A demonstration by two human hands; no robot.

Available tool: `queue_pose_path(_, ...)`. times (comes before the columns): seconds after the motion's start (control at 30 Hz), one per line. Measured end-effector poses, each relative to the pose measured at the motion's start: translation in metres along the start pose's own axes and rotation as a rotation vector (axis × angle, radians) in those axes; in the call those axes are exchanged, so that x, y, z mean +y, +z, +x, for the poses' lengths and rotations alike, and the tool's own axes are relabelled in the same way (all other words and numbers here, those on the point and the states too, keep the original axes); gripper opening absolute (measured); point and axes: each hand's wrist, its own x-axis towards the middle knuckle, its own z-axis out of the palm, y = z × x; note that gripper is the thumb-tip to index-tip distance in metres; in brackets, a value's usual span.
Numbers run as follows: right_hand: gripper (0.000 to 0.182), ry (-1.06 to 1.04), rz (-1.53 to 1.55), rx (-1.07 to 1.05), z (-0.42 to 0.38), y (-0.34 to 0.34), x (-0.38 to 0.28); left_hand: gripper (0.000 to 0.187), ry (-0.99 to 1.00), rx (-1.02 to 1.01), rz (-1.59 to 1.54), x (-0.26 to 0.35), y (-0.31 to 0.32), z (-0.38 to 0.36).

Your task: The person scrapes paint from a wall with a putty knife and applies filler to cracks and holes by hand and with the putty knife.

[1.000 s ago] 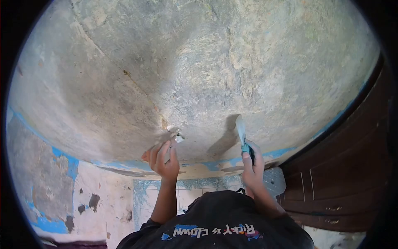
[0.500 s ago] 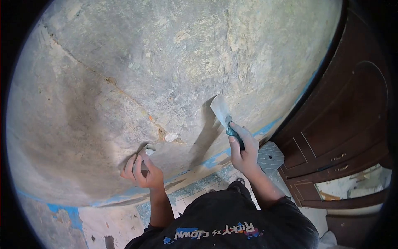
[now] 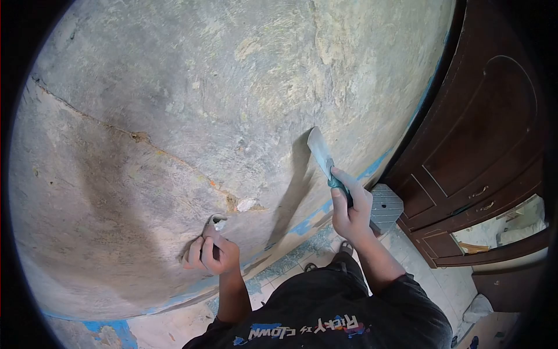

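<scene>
My right hand (image 3: 354, 206) grips the green handle of a putty knife (image 3: 320, 150), its blade pointing up and left close to the wall (image 3: 192, 104). Between the thumb and fingers of my left hand (image 3: 214, 251) is a small curled scraper (image 3: 217, 223) with whitish material on it. Just above that hand, a white filler patch (image 3: 247, 204) sits at the lower end of a long crack (image 3: 139, 136) in the rough grey wall. Whether either tool touches the wall I cannot tell.
Dark wooden cabinets (image 3: 465, 139) stand along the right side. A grey ridged box (image 3: 386, 205) is beside my right hand. Blue paint (image 3: 302, 227) edges the bottom of the wall. Below are floor tiles (image 3: 444, 273) and my feet (image 3: 346, 246).
My view has shifted. In the frame, both hands appear slightly lower and further right, and the curled piece in my left hand shows more clearly. Both hands keep their hold.
</scene>
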Motion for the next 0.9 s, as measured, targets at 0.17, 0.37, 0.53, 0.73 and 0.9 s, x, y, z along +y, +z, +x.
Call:
queue_pose_path(0.17,0.034,-0.005,0.0,0.028,-0.003,0.005,0.0,0.015,0.041,-0.044,-0.011,-0.002,-0.004,0.001)
queue_pose_path(0.37,0.037,-0.082,-0.075,0.089,-0.001,0.009,-0.004,0.018,0.023,-0.048,-0.015,0.0,-0.005,0.0)
queue_pose_path(0.53,0.04,-0.014,-0.147,0.136,0.013,-0.001,-0.009,0.021,-0.01,-0.017,-0.031,0.004,-0.003,0.004)
queue_pose_path(0.73,0.038,-0.017,-0.154,0.008,0.017,-0.01,-0.021,0.02,-0.002,-0.028,-0.038,0.005,-0.005,0.007)
queue_pose_path(0.9,0.038,0.07,-0.083,0.043,0.016,-0.003,-0.031,0.019,0.018,-0.03,-0.018,0.004,-0.004,0.005)
